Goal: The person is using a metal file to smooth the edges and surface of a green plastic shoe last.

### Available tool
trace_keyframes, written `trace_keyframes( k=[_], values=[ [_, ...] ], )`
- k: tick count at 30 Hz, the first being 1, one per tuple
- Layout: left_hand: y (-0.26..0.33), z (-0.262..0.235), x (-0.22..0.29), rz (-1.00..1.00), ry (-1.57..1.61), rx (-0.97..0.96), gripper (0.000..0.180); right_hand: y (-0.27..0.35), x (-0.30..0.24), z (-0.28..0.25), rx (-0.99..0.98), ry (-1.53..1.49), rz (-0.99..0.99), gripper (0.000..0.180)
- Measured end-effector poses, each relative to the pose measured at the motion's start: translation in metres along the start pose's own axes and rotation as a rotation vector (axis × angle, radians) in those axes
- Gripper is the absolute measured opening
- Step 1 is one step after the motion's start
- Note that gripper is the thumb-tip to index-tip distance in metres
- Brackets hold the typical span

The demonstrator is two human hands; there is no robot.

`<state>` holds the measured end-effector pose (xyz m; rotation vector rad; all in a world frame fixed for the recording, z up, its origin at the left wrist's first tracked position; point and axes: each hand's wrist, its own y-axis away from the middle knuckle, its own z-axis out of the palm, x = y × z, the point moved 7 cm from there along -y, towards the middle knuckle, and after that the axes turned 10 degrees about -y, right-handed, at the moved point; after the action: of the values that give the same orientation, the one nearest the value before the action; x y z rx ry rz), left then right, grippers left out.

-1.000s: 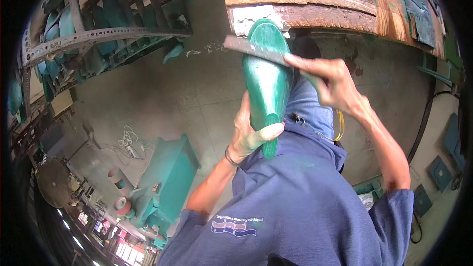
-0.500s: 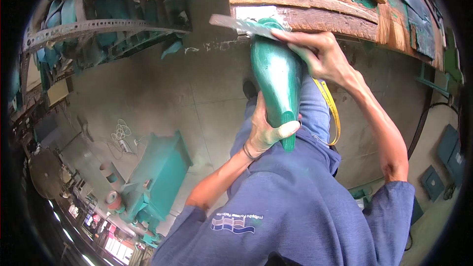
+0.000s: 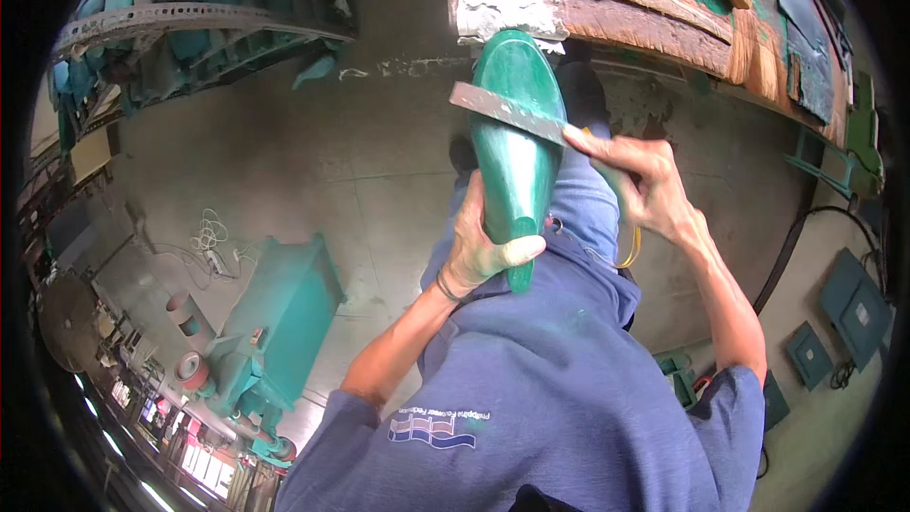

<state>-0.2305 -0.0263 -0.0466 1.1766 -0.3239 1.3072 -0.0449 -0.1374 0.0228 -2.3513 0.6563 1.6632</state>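
A glossy green shoe last (image 3: 518,166) points away from my body, its rounded toe end against a white padded block on the bench edge. My left hand (image 3: 481,242) grips it near the narrow close end, thumb over the top. In my right hand (image 3: 645,175) is a flat metal file (image 3: 509,113), held at its right end with the forefinger stretched along it. The file lies slantwise across the upper face of the last, between its toe and middle. Pale scuffs show on the green surface.
The worn wooden bench (image 3: 654,24) carries the white padded block (image 3: 502,8) at its edge. A metal rack (image 3: 190,17) with blue-green pieces stands far left. Lower left is a green machine (image 3: 275,313); a cable (image 3: 209,232) lies near it. Dark panels (image 3: 853,294) are at right.
The file has come back toward me, from near the toe tip to farther down the last, with my right hand. The last's toe now shows uncovered; my left hand keeps its grip.
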Motion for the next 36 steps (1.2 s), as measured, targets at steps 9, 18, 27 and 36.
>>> trace_keyframes(
  k=[9,18,27,36],
  values=[
    [0.0,0.003,0.01,-0.048,0.045,-0.009,0.091,-0.025,0.001,0.013,0.08,0.05,-0.098,0.064],
    [-0.004,0.011,0.012,-0.074,0.022,-0.055,0.09,-0.056,0.006,-0.002,0.216,-0.095,-0.054,0.05],
    [-0.004,0.008,0.01,-0.002,0.003,-0.042,0.092,0.01,-0.004,0.031,0.282,-0.257,0.171,0.04],
    [-0.001,0.004,0.011,-0.036,0.002,-0.026,0.092,0.065,-0.028,0.062,0.221,-0.598,0.31,0.039]
  ],
)
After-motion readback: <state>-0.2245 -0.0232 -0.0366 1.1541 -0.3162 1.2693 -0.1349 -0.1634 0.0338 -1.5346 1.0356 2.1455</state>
